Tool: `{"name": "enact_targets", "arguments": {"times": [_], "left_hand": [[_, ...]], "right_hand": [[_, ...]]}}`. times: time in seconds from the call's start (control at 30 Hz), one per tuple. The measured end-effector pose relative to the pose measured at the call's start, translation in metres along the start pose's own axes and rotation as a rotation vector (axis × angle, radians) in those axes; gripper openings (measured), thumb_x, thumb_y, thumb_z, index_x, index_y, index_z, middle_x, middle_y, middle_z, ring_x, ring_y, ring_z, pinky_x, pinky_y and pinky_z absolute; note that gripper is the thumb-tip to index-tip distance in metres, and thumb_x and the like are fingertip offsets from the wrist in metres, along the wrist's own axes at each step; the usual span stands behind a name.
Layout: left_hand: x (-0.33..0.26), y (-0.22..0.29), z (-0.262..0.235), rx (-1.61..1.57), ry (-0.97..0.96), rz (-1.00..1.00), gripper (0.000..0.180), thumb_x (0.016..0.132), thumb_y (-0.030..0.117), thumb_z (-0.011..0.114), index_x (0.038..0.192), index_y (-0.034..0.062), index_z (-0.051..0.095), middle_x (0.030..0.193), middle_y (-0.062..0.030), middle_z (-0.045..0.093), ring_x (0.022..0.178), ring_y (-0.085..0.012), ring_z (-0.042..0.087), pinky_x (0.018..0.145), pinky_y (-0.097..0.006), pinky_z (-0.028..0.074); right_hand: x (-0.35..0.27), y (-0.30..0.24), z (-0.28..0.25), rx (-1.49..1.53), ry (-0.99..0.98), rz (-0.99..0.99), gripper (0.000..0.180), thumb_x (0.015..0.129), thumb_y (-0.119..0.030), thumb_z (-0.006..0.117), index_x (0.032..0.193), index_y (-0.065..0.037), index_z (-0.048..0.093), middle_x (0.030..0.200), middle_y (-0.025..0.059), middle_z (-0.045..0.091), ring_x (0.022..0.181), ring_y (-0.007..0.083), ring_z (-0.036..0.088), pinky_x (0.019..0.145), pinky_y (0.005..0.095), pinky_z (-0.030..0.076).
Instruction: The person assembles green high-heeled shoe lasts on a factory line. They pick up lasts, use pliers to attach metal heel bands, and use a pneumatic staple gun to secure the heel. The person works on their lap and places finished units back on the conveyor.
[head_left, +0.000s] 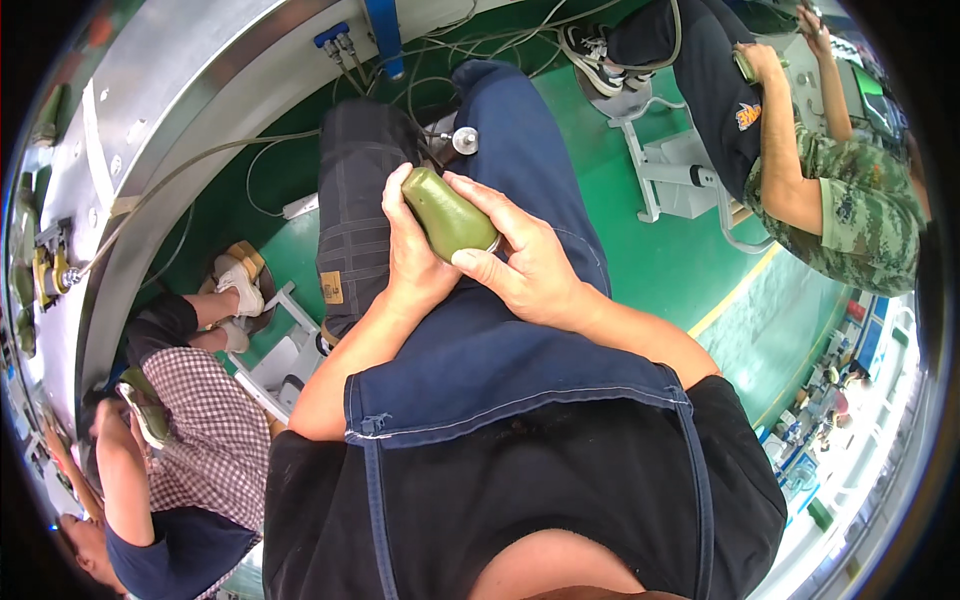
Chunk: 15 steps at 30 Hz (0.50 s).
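Cradling a green pear-shaped piece (448,215) between both hands (over the lap)

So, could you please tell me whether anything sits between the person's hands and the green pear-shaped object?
Nothing visible does. Both the left hand and the right hand already touch the green pear-shaped object, holding it above the blue apron.

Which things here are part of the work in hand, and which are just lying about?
In hand:
- green pear-shaped piece
- left hand
- right hand
- blue apron

Lying about:
- hoses and cables
- white stool frame
- metal workbench
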<state>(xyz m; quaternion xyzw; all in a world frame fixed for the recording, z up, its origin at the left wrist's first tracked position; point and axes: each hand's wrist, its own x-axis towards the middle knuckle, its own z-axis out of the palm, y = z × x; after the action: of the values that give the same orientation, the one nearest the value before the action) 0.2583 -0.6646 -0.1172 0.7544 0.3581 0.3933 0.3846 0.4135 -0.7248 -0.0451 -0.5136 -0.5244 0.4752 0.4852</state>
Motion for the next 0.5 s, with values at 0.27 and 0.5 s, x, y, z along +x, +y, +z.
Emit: {"name": "enact_targets", "arguments": {"times": [0.27,0.5], "left_hand": [[0.019,0.0,-0.008,-0.112,-0.056,-0.227,0.109,0.077,0.013,0.092,0.157,0.0081,0.017,0.135,-0.0194,0.051,0.123,-0.0315,0.06,0.098,-0.044,0.055],[0.088,0.023,-0.053,-0.785,-0.329,-0.682,0.115,0.068,-0.002,0.084,0.163,0.0091,0.021,0.146,-0.0123,0.049,0.136,-0.0252,0.051,0.11,-0.039,0.048]], "right_hand": [[0.04,0.0,-0.008,-0.093,-0.009,0.131,0.067,0.099,-0.035,0.073,0.146,0.01,0.053,0.13,0.0251,0.069,0.118,0.0293,0.07,0.101,0.0384,0.053],[0.099,-0.02,-0.052,0.054,-0.091,0.078,0.055,0.108,-0.038,0.062,0.145,0.003,0.059,0.129,0.0159,0.072,0.115,0.0175,0.069,0.098,0.0317,0.055]]}}
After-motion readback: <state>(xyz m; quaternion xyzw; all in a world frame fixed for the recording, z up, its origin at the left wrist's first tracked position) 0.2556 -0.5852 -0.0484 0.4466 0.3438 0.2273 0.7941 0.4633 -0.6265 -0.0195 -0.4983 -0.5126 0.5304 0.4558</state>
